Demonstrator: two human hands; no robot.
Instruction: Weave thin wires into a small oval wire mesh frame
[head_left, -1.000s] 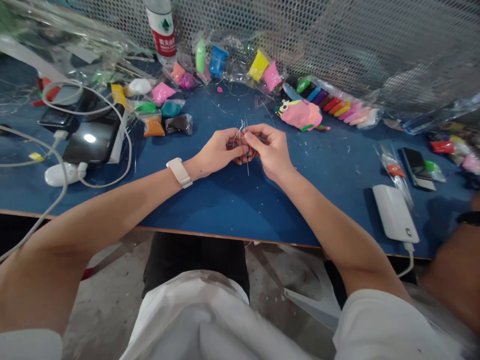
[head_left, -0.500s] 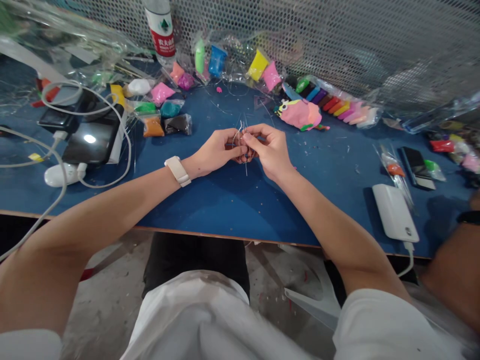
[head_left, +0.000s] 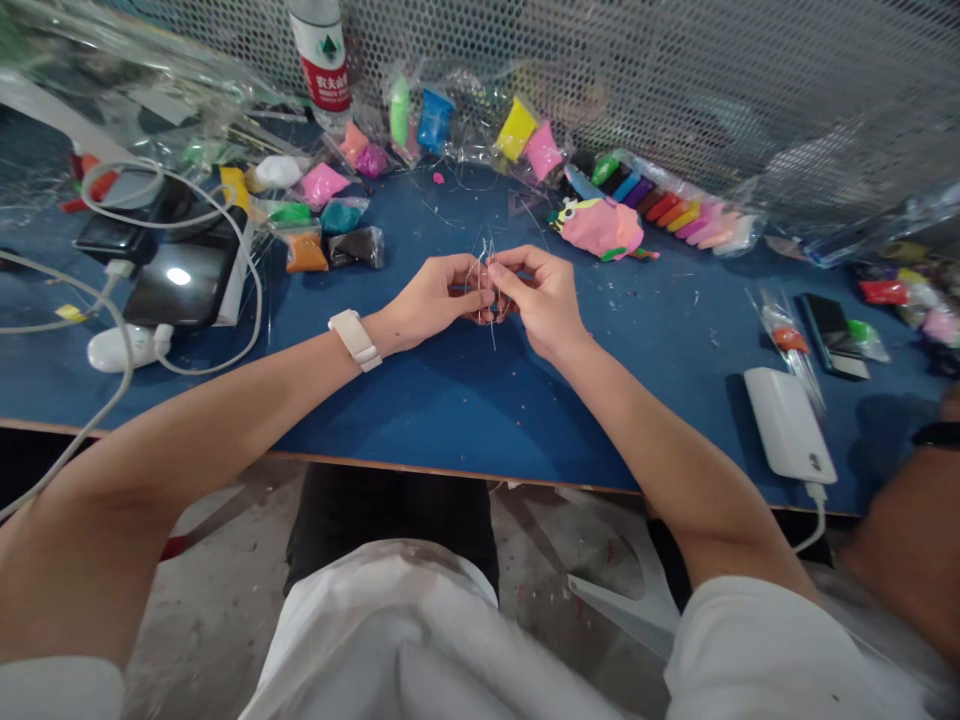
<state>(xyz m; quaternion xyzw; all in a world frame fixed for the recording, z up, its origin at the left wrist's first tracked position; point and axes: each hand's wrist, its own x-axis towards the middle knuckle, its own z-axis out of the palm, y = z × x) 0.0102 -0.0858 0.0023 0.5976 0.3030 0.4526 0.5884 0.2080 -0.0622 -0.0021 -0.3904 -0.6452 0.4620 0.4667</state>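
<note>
Thin silvery wire [head_left: 484, 250], bent and partly twisted, is held between my two hands over the blue table. My left hand [head_left: 431, 305] pinches it from the left with thumb and fingers. From the right, my right hand [head_left: 541, 300] grips the upper part between thumb and forefinger. A straight end pokes out below the fingertips, and the wire's middle is partly hidden by them. Behind and to the right lies a pink clay figure [head_left: 600, 228] with a yellow face and googly eye.
Bagged clay, such as an orange packet [head_left: 306, 252] and a yellow one [head_left: 516, 130], lines the back with a water bottle [head_left: 322, 60]. Phones and cables [head_left: 180, 280] lie left. A white power bank [head_left: 789, 425] sits right, near another person's arm [head_left: 911, 530].
Both hands stay almost in place. The right fingers and the wire's twisted top shift very slightly.
</note>
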